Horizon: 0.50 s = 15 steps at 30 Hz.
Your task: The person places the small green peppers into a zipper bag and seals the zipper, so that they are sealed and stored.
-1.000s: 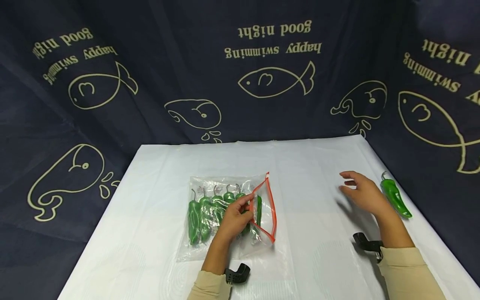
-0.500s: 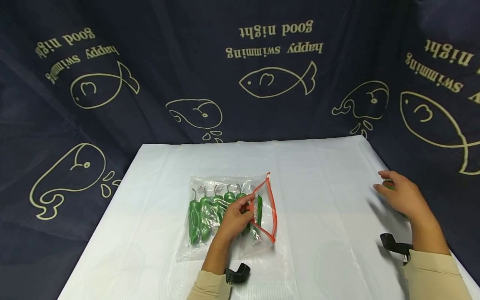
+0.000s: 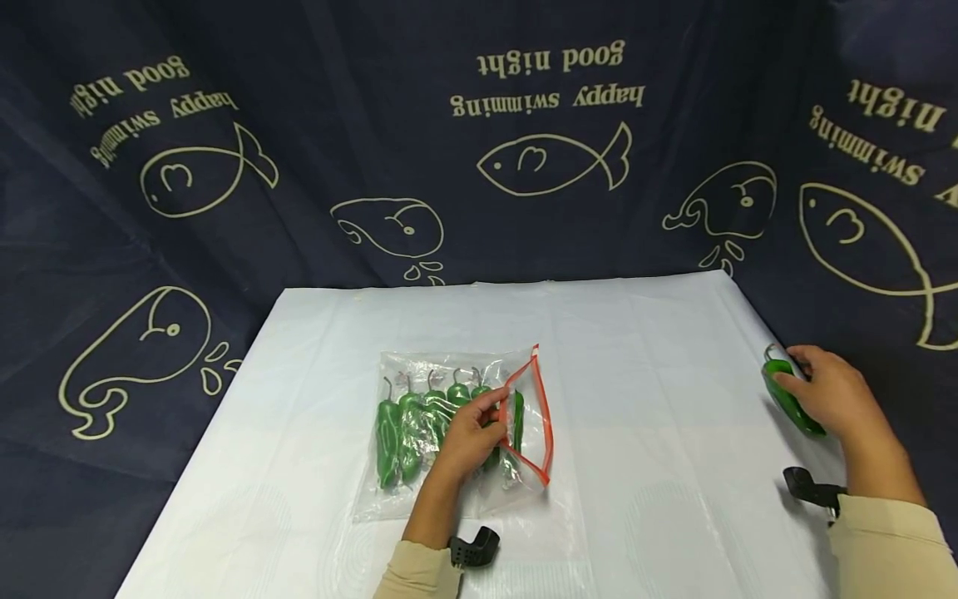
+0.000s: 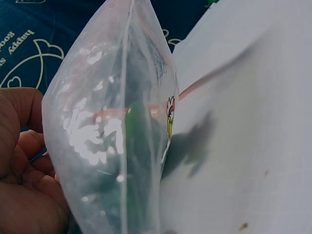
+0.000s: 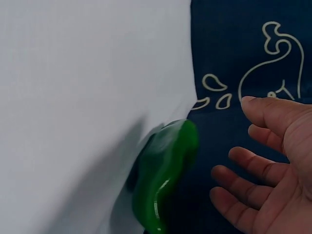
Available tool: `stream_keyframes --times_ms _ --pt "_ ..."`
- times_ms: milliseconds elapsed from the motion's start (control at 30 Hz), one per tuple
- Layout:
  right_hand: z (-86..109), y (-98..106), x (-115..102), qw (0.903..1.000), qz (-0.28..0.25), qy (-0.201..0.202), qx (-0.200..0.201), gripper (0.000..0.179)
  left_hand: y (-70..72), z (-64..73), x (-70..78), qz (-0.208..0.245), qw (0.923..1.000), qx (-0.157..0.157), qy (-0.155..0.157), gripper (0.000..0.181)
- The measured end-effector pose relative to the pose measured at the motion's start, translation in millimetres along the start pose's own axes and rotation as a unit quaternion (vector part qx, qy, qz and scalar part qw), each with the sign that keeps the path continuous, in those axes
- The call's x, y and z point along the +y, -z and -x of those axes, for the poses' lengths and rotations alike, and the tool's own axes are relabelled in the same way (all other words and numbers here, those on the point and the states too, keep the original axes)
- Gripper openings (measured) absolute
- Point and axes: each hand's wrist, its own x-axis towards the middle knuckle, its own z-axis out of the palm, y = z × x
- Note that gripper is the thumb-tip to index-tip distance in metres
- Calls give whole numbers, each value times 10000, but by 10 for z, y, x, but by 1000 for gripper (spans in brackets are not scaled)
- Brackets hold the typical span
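Observation:
My left hand point(image 3: 470, 434) pinches the upper layer of a clear zip bag point(image 3: 549, 424) near its red zip edge, and the mouth gapes on the right. Inside lie several green peppers point(image 3: 387, 445), stems pointing away; the hand hides some. In the left wrist view the bag's plastic point(image 4: 92, 73) bulges beside the left hand point(image 4: 29, 170), with blurred green showing through. At the table's right edge, my right hand point(image 3: 834, 395) is beside a single green pepper point(image 3: 789, 399), thumb overlapping it. The right wrist view shows its fingers relaxed and apart from the pepper point(image 5: 163, 175).
A white cloth point(image 3: 636, 358) covers the table. Dark blue fabric point(image 3: 539, 225) with fish and whale drawings hangs behind and along both sides. Black wrist cameras sit on the left wrist point(image 3: 475, 547) and the right wrist point(image 3: 812, 491).
My right hand has moved right, passing over the lone pepper to its far side. The pepper stays about where it was. The left hand and bag have not moved.

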Motion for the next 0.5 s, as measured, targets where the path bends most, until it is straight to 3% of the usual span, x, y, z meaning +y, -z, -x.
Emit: stream_keyframes --times_ms 500 --pt "-100 -196 205 9990 -24 -322 -319 59 -11 20 33 17 10000 60 -46 55"
